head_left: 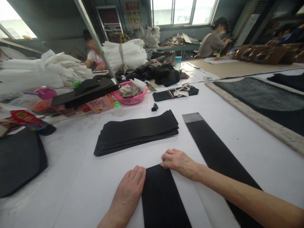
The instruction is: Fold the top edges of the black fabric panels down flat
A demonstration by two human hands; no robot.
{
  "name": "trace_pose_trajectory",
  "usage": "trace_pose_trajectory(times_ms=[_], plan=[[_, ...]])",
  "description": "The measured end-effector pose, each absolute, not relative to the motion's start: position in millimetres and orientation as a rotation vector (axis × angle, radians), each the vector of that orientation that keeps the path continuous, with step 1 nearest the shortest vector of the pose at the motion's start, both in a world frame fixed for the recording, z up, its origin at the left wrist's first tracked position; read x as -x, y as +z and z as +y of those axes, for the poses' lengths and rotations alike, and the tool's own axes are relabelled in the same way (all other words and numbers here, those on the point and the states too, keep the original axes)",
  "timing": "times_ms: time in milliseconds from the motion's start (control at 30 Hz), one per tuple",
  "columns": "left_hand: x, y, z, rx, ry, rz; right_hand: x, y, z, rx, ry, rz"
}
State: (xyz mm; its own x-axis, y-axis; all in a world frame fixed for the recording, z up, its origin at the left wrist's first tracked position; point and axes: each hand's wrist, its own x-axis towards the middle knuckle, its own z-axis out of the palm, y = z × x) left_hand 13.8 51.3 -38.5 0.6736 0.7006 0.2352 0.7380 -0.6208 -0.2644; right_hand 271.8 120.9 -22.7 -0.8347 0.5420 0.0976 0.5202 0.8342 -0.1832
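A long black strip of sheet material (163, 196) lies on the white table in front of me, its near end out of view. My left hand (130, 191) rests at its far left corner, fingers stretched out side by side and fingertips at the edge; the thumb is hidden. With curled fingers, my right hand (178, 161) pinches the strip's far right corner. Beyond both hands sits a stack of black pieces (140, 129), slightly fanned at its left end. Under my right forearm runs a second black strip (218, 152) with a grey far end.
Farther back are a pink basket (130, 100) with papers, a green-capped bottle (118, 109), a tied black bundle (175, 94) and a small black scrap (154, 107). Black panels (21, 161) lie at left, a grey-and-black sheet (261, 95) at right. Other people sit at the back.
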Motion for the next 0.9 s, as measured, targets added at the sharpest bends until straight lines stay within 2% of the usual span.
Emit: trace_pose_trajectory(times_ms=[900], plan=[[-10.4,-52.3,45.4,2.360,-0.478,-1.119,-289.6,-23.0,114.4,0.901,0.178,-2.820]])
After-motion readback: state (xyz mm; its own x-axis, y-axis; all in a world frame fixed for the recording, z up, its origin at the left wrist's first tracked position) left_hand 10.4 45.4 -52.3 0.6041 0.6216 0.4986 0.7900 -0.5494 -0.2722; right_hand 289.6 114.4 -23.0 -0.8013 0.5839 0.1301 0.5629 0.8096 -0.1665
